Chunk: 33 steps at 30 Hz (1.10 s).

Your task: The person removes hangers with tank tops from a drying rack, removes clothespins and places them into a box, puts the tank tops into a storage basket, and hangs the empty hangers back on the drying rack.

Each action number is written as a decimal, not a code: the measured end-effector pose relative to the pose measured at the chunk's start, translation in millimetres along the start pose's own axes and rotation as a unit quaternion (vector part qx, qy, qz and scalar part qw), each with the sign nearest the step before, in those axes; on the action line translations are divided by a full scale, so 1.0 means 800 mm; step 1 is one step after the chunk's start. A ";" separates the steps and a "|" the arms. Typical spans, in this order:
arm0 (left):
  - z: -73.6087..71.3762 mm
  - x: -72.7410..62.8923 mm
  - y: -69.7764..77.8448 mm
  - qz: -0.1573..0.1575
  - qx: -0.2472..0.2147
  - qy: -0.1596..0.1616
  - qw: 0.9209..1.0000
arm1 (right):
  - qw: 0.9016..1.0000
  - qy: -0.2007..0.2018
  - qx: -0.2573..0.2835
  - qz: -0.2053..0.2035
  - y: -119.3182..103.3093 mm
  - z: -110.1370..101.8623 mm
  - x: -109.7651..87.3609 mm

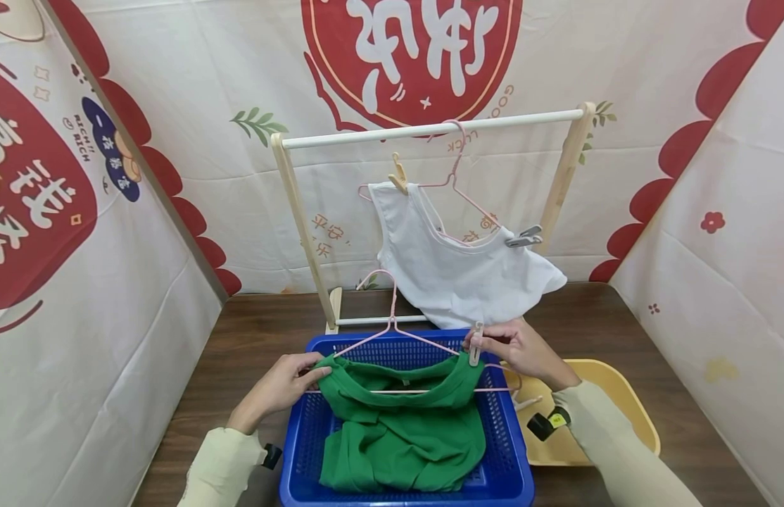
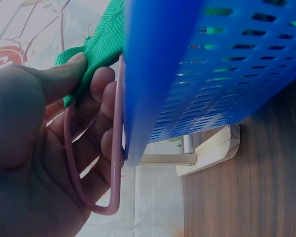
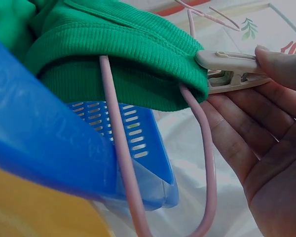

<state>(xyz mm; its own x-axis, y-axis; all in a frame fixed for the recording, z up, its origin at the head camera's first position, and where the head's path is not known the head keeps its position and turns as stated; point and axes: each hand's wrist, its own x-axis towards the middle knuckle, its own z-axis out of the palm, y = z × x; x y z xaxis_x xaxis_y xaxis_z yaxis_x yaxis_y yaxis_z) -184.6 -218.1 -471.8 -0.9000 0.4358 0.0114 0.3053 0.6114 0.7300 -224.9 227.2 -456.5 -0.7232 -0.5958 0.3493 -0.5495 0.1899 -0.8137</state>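
Left hand (image 1: 284,387) pinches green tank top (image 1: 398,429); right hand (image 1: 520,350) grips clothespin (image 1: 476,346) at its shoulder. Pink hanger (image 1: 393,321) lies crosswise between.

A green fabric garment with ribbed edging (image 1: 398,451) sags in folds into the blue perforated plastic basket (image 1: 293,443), its neckline spread towards the basket's far rim. A thin pink hanger (image 3: 210,153) runs through it, hook raised above that rim, ends jutting past the basket's sides. A beige clothespin (image 1: 475,348) meets the garment's shoulder near the basket's far right corner.
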 end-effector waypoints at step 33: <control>-0.001 -0.002 0.001 0.007 0.003 0.002 1.000 | 0.999 0.030 0.018 0.004 -0.016 -0.020 -0.010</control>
<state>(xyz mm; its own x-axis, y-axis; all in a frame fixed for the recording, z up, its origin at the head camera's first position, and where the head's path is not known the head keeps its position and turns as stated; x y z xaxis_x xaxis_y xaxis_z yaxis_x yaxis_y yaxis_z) -182.9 -218.9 -471.0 -0.8967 0.4418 0.0255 0.3206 0.6090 0.7255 -218.6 242.1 -442.0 -0.7517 -0.5461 0.3697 -0.5295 0.1657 -0.8320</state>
